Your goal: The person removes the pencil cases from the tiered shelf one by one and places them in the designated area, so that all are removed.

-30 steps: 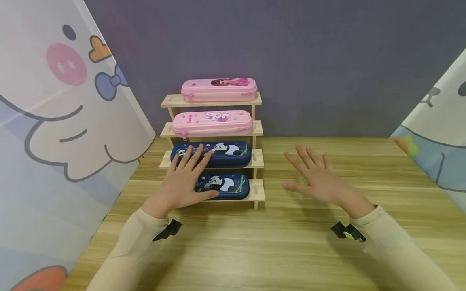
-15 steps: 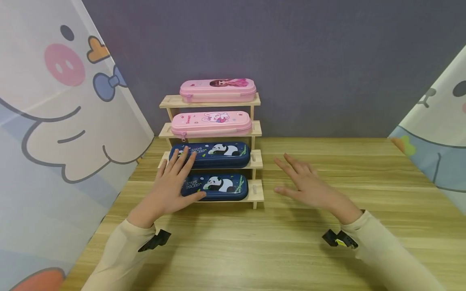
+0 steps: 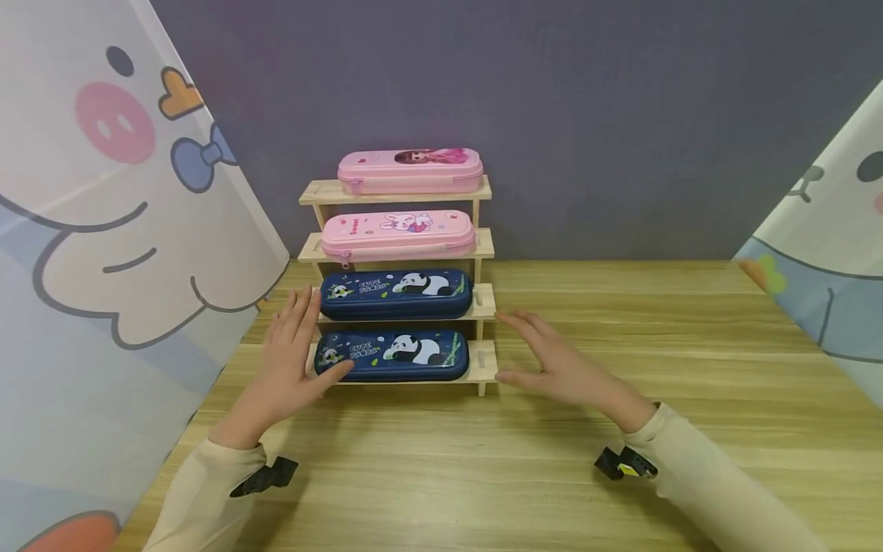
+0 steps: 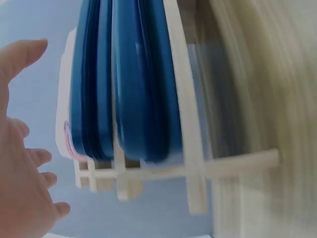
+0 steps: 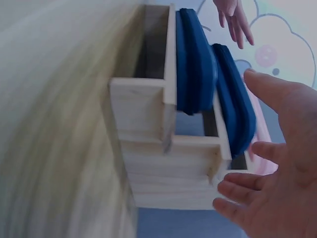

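Note:
A stepped wooden rack (image 3: 486,360) carries pencil cases on its steps. Two dark blue panda cases, a lower one (image 3: 414,366) and one above it (image 3: 375,300), lie on the two lowest steps. My left hand (image 3: 283,372) hovers by the rack's left end, fingers spread, thumb over the near edge of the lowest case in the head view. At the right end, my right hand (image 3: 566,368) reaches toward the steps with fingers extended. Both wrist views show a gap between fingers and blue cases, and neither hand holds anything.
Higher up sit a pink rabbit case (image 3: 400,234) and, on top, a pink case with a doll picture (image 3: 414,170). A grey wall (image 3: 621,130) rises behind the wooden table (image 3: 621,307). Cartoon-printed panels (image 3: 172,284) flank both sides.
My left hand has moved left and slightly down, off the blue cases to their left end. My right hand has come left, closer to the rack. The cases have stayed put.

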The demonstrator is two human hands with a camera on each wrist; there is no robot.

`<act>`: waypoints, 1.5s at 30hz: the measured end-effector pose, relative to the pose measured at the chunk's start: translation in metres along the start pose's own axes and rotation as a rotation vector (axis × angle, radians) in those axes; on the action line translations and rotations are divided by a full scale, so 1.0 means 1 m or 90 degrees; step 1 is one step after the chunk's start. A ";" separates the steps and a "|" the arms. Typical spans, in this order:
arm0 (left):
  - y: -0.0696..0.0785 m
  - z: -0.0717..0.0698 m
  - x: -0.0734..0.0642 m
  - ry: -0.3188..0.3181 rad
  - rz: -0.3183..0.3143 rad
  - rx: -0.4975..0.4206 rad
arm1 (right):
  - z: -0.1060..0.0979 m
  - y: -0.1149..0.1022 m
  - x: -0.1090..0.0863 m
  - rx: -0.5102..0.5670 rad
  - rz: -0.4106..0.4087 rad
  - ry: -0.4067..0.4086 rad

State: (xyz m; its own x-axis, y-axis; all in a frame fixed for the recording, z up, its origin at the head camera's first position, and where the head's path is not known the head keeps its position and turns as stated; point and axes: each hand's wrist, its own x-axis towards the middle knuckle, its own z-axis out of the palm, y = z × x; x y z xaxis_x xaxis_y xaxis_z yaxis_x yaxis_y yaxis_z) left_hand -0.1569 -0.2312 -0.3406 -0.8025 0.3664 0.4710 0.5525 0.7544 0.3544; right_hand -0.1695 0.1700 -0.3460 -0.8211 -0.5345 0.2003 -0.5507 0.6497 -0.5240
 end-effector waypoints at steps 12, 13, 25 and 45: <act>-0.034 -0.009 -0.030 0.061 -0.050 -0.103 | 0.025 0.006 0.016 0.100 -0.061 0.044; -0.037 -0.010 -0.032 0.062 -0.063 -0.112 | 0.027 0.006 0.017 0.106 -0.067 0.046; -0.057 -0.016 -0.045 0.022 -0.157 -0.195 | 0.036 -0.001 0.024 0.125 -0.054 0.041; -0.071 -0.003 -0.049 -0.086 -0.196 -0.274 | 0.052 -0.005 0.044 0.203 -0.064 -0.018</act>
State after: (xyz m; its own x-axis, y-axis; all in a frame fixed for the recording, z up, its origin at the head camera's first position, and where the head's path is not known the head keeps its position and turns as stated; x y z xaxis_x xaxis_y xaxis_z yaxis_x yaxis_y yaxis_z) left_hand -0.1563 -0.3043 -0.3861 -0.9477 0.2523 0.1954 0.3075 0.5578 0.7709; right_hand -0.1954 0.1153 -0.3779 -0.7583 -0.6047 0.2434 -0.5503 0.3937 -0.7363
